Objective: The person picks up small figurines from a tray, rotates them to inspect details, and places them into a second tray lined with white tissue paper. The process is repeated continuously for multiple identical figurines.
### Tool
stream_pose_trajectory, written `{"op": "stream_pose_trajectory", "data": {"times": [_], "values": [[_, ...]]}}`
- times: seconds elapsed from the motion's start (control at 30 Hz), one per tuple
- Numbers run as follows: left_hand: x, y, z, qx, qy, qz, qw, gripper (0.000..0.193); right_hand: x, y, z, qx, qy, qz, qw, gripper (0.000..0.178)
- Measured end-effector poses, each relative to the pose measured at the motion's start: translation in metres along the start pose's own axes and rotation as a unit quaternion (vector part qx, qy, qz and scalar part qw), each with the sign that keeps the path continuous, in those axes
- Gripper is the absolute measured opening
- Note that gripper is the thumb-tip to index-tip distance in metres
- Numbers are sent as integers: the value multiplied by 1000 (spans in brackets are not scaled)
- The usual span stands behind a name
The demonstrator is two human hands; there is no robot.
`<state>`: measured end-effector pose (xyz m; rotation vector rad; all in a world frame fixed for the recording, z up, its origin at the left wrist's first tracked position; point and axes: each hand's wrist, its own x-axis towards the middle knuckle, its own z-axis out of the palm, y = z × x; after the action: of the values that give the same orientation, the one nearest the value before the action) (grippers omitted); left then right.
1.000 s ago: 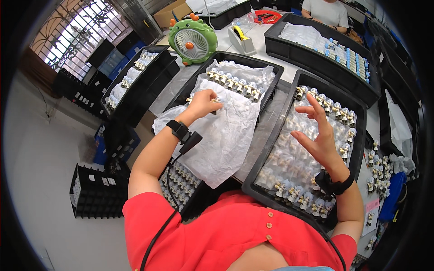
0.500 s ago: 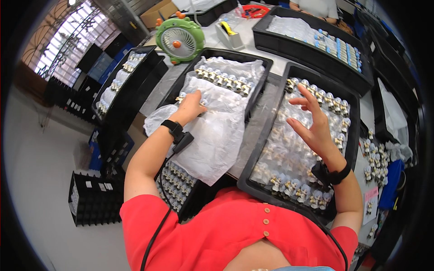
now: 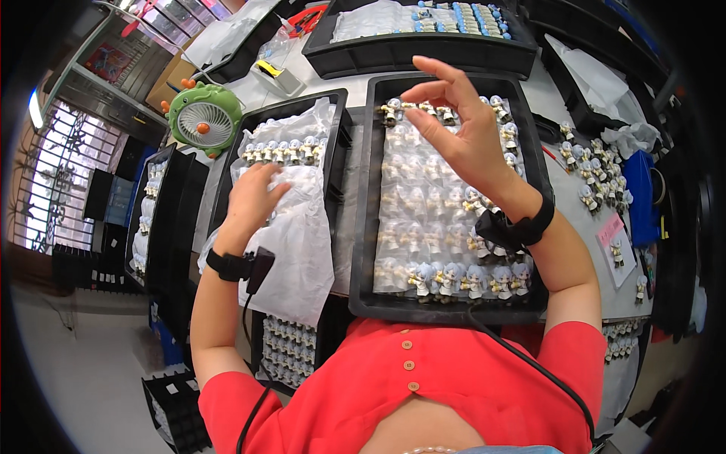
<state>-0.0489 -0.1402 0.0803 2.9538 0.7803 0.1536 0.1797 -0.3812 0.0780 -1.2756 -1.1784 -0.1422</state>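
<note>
My left hand (image 3: 255,198) is over the left black tray (image 3: 338,136), its fingers apart and a little blurred. Beneath it spreads a thin white plastic sheet (image 3: 296,257), which hangs over the tray's near edge. A row of small pale-haired figurines (image 3: 283,150) stands just beyond my fingertips. My right hand (image 3: 463,125) is raised above the far part of the right black tray (image 3: 365,227), thumb and fingers curved apart with nothing seen between them. Rows of figurines lie in that tray, partly under clear film (image 3: 412,200); the nearest row of figurines (image 3: 473,280) is partly uncovered.
A green fan (image 3: 204,119) and a tape dispenser (image 3: 278,79) stand behind the left tray. Another black tray (image 3: 416,57) holds blue-and-white pieces at the back. Loose figurines (image 3: 597,170) and a blue bin (image 3: 641,198) sit to the right. Below, more figurines (image 3: 287,352) fill a lower tray.
My view has swung right, so both trays appear further left. My right hand is now over the far row of its tray; my left hand stays over the sheet, closer to the figurine row.
</note>
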Motion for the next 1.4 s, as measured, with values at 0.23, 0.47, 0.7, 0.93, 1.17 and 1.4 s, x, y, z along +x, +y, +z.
{"op": "stream_pose_trajectory", "data": {"times": [0.23,0.47,0.7,0.93,1.17,1.4], "values": [[32,164,50,-229,-117,343,903,42,-4,-8,3,46,39,-22,998,47],[51,226,101,-418,-140,391,808,35,-12,-12,10,47,-6,-29,998,47],[58,191,85,-342,-82,345,870,43,-9,-14,9,64,-8,-10,998,43],[17,131,28,-295,17,152,943,31,-14,-3,16,6,-95,33,995,35],[-8,117,26,-520,85,93,845,45,-32,1,32,48,-227,170,958,47],[-9,103,45,-770,-52,21,635,47,-37,3,40,129,-222,275,926,45]]}}
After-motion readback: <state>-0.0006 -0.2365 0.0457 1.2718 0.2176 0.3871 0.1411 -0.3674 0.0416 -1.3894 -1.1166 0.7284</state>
